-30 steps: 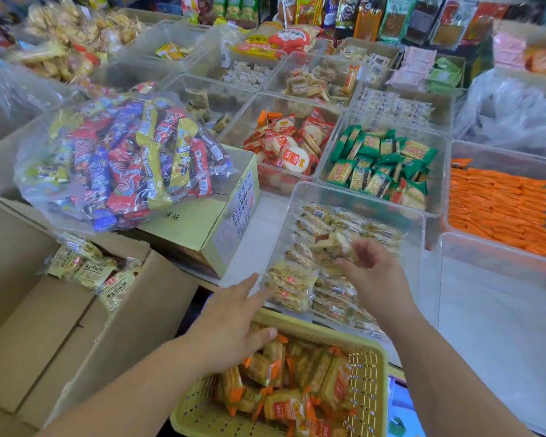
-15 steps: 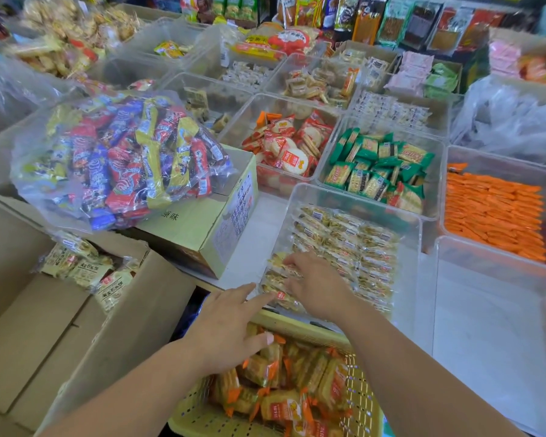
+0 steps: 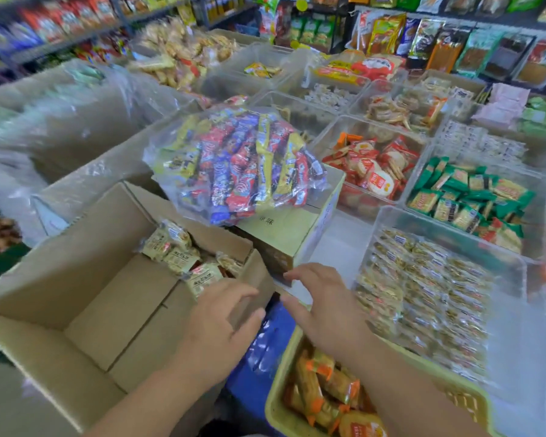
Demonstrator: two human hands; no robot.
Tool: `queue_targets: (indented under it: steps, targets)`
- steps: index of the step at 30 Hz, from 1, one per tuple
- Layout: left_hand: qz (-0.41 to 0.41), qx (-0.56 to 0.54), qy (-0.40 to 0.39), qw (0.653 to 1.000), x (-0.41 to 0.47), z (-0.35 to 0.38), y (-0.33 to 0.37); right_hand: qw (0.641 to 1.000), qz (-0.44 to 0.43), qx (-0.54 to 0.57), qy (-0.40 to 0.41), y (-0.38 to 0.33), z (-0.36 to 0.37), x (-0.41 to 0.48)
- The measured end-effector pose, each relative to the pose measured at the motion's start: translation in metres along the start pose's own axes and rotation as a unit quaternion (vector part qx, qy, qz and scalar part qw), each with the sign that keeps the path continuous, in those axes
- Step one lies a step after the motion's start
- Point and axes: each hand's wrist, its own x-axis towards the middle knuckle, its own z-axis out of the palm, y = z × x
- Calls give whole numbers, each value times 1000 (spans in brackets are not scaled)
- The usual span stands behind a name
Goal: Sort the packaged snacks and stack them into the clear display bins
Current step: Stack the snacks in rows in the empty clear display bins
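My left hand (image 3: 219, 323) hovers open over the right wall of a big cardboard box (image 3: 76, 298), fingers spread, holding nothing. My right hand (image 3: 325, 305) is open too, just right of it, above the gap between the box and a yellow basket (image 3: 284, 414) of orange-wrapped snacks (image 3: 325, 386). Pale yellow snack packs (image 3: 177, 250) lie in the box's far corner. At the right, a clear bin (image 3: 388, 216) holds neat rows of clear-wrapped biscuits (image 3: 429, 298).
A clear bag of mixed red, blue and yellow bars (image 3: 243, 165) lies on a small closed carton (image 3: 300, 234). Further clear bins hold red packs (image 3: 372, 168) and green packs (image 3: 470, 193). Shelves of snacks stand behind. A blue item (image 3: 262, 351) sits below my hands.
My right hand has left the biscuit bin and come back left, empty. My left hand lifted off the basket toward the cardboard box. The view swung left.
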Motion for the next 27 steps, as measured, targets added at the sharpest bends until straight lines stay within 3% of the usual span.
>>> queue_targets:
  steps: [4,7,11,13,16,21,24,27]
  targets:
    - [-142,-35,42,988,10,-34,-72,998,-48,-11,-32,-56,49,22]
    - [-314,-87,-18,945,26,-45,-131,992,-46,-91,-79,-79,80,38]
    - [-390,-66,-114,911,48,-32,-192,978,-2,-161,-130,-83,100,48]
    - [-449,-117,-126,877,62,-20,-209,978,24,-157,-139,-84,103,50]
    - [-545,-255,-91,794,77,-2,-219,976,49,-156,-147,-87,104,50]
    - [-598,-393,-20,698,92,22,-223,970,80,-166,-160,-96,102,53]
    - [-615,-404,21,677,95,32,-221,966,86,-175,-170,-99,102,54]
    - [-623,-416,-16,663,97,40,-215,965,89,-173,-176,-99,100,54]
